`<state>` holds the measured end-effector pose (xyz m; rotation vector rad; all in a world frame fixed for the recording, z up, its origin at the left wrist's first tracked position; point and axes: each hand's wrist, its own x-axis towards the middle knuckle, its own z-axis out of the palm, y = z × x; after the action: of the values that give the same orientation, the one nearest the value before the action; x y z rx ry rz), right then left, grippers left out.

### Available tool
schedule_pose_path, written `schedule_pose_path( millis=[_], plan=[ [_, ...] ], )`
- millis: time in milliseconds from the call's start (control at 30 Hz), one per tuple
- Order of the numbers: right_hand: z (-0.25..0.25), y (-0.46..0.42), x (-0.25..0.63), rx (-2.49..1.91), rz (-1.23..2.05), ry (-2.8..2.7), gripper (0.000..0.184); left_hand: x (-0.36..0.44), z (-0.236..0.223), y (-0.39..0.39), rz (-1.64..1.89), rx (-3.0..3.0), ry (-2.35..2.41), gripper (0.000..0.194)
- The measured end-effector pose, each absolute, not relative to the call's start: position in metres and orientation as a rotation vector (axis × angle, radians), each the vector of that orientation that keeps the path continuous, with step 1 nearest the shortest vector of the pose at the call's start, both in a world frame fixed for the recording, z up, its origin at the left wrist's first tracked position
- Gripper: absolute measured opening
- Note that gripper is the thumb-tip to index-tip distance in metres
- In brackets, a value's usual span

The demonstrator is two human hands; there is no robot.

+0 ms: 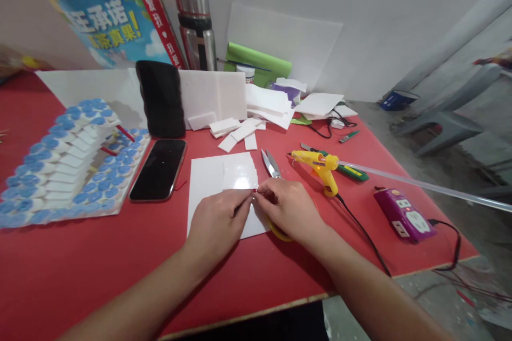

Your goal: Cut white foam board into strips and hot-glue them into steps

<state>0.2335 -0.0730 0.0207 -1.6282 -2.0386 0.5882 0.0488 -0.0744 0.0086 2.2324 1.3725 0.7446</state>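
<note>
My left hand (pixel 218 221) and my right hand (pixel 290 208) rest on a white foam sheet (pixel 206 181) on the red table (pixel 80 272). Their fingertips meet in a pinch at the lower edge of a small stack of glossy white strips (pixel 240 175) lying on the sheet. A tiny red bit shows between the fingertips; I cannot make out what it is. Scissors (pixel 271 164) with yellow handles lie under my right hand, blades pointing away. A yellow glue gun (pixel 320 166) stands just right of them.
A black phone (pixel 159 169) lies left of the sheet, beside a blue-and-white model (pixel 68 162). White foam pieces (pixel 240 130), a steel flask (pixel 196 29) and green paper sit at the back. A purple power strip (pixel 404 216) and cables are right.
</note>
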Motion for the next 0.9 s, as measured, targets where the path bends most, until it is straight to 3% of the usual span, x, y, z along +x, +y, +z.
schedule_pose_path(
  millis=[433,900],
  plan=[
    [0.0226,-0.0718,0.2341,-1.597,0.490,-2.192,0.031,0.0475,0.0043,-0.0741,0.776,2.230,1.345,0.027],
    [0.0265,-0.0723,0.2338,-1.632,0.532,-2.196,0.021,0.0482,0.0106,-0.0726,0.755,2.208,1.347,0.027]
  ],
)
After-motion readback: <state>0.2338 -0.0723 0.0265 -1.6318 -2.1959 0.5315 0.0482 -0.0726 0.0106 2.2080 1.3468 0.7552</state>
